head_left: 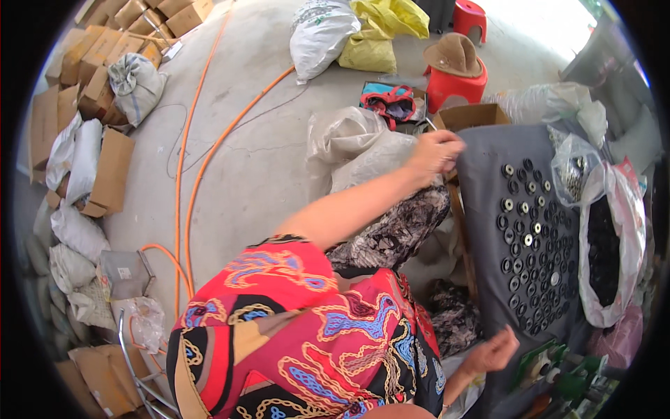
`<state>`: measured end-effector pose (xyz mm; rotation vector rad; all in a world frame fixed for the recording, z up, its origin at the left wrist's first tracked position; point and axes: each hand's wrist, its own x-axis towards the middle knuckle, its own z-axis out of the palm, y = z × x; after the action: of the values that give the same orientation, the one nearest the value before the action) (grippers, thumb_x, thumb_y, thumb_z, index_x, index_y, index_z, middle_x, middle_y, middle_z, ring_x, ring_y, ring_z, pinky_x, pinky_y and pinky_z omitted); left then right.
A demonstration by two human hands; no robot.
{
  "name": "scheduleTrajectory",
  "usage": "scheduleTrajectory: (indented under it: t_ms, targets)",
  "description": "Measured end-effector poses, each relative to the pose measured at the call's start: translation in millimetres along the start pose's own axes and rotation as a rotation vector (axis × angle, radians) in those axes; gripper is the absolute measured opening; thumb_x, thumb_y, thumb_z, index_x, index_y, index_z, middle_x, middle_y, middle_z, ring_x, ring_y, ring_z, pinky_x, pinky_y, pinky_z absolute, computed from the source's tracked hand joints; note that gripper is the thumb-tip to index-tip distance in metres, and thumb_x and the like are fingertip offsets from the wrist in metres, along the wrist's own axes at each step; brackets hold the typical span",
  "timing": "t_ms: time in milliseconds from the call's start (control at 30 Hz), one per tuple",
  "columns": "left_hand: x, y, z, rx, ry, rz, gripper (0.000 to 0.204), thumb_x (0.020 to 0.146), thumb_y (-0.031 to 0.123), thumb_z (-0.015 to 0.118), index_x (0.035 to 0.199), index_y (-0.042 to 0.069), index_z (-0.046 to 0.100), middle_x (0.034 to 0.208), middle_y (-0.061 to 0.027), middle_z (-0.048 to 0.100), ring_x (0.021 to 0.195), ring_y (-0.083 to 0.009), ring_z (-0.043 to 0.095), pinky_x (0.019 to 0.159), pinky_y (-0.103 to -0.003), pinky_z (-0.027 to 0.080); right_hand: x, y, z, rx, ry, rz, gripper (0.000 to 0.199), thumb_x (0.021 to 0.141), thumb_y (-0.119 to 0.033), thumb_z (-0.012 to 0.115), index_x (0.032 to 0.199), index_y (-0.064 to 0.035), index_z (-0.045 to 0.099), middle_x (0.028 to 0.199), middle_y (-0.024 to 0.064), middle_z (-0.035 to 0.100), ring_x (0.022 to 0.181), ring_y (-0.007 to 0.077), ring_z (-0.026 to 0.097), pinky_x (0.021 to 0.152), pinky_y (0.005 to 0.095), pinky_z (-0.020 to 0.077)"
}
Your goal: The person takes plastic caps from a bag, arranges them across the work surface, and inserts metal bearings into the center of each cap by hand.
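My left hand (438, 152) is closed above the far left edge of a grey cloth-covered table (481, 160), and a thin pale stick-like piece (431, 124) pokes up from its fingers. Beside the table's near edge, my right hand (494, 350) has its fingers drawn together. What it holds, if anything, is too small and blurred to make out. Between the hands' reach, many small black rings (518, 265) lie in loose rows on the cloth. A few carry bright metal centres, such as one ring (537, 228).
A clear bag of small metal parts (576, 178) and a white bag of black pieces (624, 241) lie along the table's far side. Green hand-press-like equipment (583, 380) stands at the near right. A carton (474, 116) and red stool (457, 87) are beyond. Orange hoses (199, 178) cross the floor.
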<state>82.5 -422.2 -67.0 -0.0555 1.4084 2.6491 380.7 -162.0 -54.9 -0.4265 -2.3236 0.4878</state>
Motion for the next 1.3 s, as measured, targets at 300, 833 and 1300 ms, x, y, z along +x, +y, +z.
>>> scheduleTrajectory:
  t_ms: [300, 833, 1300]
  targets:
    - [-164.6, -63.4, -241.0, 0.625, 0.646, -0.313, 0.022, 0.085, 0.02, 0.069, 0.073, 0.003, 0.059, 0.058, -0.0005, 0.051, 0.053, -0.0101, 0.05, 0.045, -0.028, 0.038, 17.1, 115.8, -33.6, -0.547, 0.41, -0.095, 0.03, 0.096, -0.025, 0.055, 0.114, -0.0006, 0.061, 0.111, 0.0136, 0.063, 0.102, 0.0309, 0.058, 0.087, 0.0406, 0.0461]
    - [-210.0, -85.1, -264.3, 1.502, 0.622, -0.246, 0.024, 0.078, 0.028, 0.069, 0.076, 0.005, 0.066, 0.073, -0.0172, 0.065, 0.07, -0.0355, 0.063, 0.064, -0.045, 0.049, 29.2, 70.7, -30.2, -0.485, 0.296, -0.058, 0.041, 0.1, -0.033, 0.044, 0.106, 0.0037, 0.059, 0.102, 0.0196, 0.06, 0.098, 0.0385, 0.055, 0.089, 0.0503, 0.0412]
    - [-193.7, -85.5, -266.4, 1.502, 0.434, -0.366, 0.02, 0.078, 0.023, 0.07, 0.075, 0.004, 0.065, 0.069, -0.0177, 0.063, 0.065, -0.0348, 0.063, 0.059, -0.043, 0.048, 41.8, 128.4, -12.3, -0.211, 0.367, -0.264, 0.045, 0.101, -0.034, 0.037, 0.105, 0.0071, 0.054, 0.102, 0.0249, 0.054, 0.091, 0.0403, 0.052, 0.085, 0.0495, 0.0398]
